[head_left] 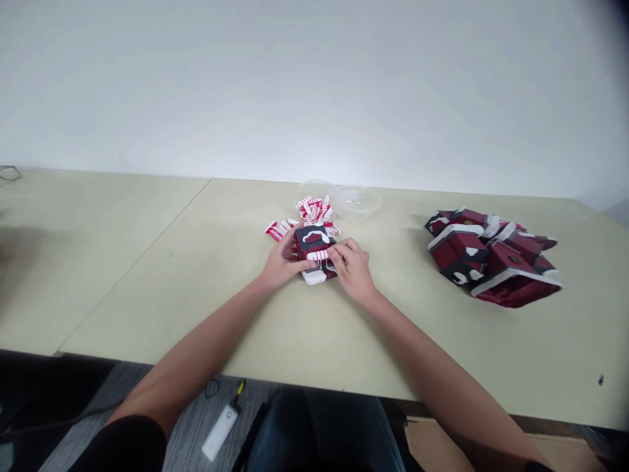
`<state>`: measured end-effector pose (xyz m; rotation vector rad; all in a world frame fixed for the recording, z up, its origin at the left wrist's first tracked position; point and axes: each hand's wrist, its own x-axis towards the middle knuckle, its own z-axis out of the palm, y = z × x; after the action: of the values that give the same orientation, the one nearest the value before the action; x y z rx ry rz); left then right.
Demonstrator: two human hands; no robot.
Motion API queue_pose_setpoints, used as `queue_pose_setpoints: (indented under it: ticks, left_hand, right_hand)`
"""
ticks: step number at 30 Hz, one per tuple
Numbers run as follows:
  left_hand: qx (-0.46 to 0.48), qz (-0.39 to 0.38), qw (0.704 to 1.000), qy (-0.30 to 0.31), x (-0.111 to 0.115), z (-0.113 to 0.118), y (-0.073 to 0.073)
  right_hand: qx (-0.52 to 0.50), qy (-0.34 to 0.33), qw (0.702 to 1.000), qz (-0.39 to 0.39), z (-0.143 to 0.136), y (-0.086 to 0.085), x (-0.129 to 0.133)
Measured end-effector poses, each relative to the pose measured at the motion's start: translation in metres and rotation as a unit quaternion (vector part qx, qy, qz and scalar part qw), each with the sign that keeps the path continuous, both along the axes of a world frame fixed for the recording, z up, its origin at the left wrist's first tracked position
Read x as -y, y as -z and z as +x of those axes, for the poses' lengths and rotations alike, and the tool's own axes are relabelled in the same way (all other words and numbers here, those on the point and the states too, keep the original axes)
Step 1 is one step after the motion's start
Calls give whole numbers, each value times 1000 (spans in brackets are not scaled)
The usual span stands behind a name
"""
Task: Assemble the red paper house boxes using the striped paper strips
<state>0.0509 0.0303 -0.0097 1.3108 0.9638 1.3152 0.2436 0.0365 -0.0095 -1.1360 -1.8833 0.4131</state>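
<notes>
Near the middle of the table, my left hand (281,263) grips the left side of a dark red and black boxy piece with white trim (313,236), its fingers wrapped round the edge. Across the front of that piece lies a small red-and-white striped strip (317,255). My right hand (352,267) pinches the strip's right end with thumb and fingers, and my left thumb rests just below the strip. Just behind my hands is a heap of similar red-and-white striped strips (314,208), partly hidden by the boxy piece.
Clear plastic containers (358,203) stand at the table's back, against the wall. On the right lies a pile of several dark red and black pieces with white trim (459,252). A seam crosses the table (147,262) at left. Below its front edge, a white power bank (220,432) shows.
</notes>
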Motion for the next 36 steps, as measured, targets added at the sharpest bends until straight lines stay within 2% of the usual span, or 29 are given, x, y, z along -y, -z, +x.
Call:
queue_pose_setpoints:
  ticks: [3,6,14,16,19,21,24,29,36]
  left_hand:
    - [-4,-3,1000,-4,3,2,-2]
    - [-14,5,1000,-9,6,4,-5]
    - [-19,26,999,-3,14,9,-12]
    - [-23,26,999,-7,14,9,-13]
    - [-24,25,999,-5,15,9,-12]
    - [-26,18,999,-5,15,9,-12]
    - [-34,11,999,-8,14,8,-11]
    - [-43,24,999,-5,13,7,-9]
    - [-58,15,998,-8,16,7,-10]
  right_hand:
    - [101,54,993,27,2,-3,4]
    - [140,73,987,36,4,-4,4]
    - [44,20,998,44,8,-4,5]
    - [62,-9,993,101,13,-4,3]
    - [114,-44,963,239,19,-4,-2]
    - [128,-36,941,310,21,-4,-5]
    - [142,-18,923,357,21,-5,-6]
    - [185,-27,918,349,22,-3,-8]
    - [219,-51,944,243,25,-4,-8]
